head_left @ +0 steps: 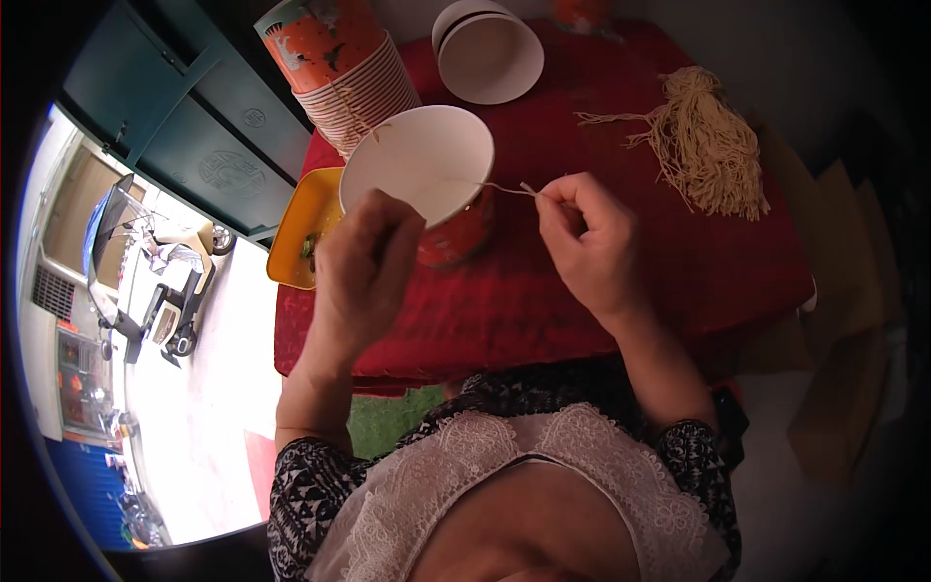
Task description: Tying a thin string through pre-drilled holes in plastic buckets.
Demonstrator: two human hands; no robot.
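White lace collar (456, 451) over black-and-white patterned sleeves (315, 504) lies nearest, with both forearms reaching past it over a table covered in red cloth (582, 335). The right hand (589, 238) pinches a thin pale cord (504, 188) between thumb and forefinger; from there it runs left across the rim of a white-lined, red-sided bucket (456, 240), its mouth toward the camera. The left hand (364, 272) is raised in front of that bucket, fingers curled inward; their tips are hidden, so I cannot tell how tightly they close or whether they hold anything. Left of the bucket sits a yellow tray (287, 238); behind stand a tall stack of nested orange-printed buckets (354, 78) and two white ones (490, 60). A bundle of pale cords (706, 145) lies at the far right of the cloth
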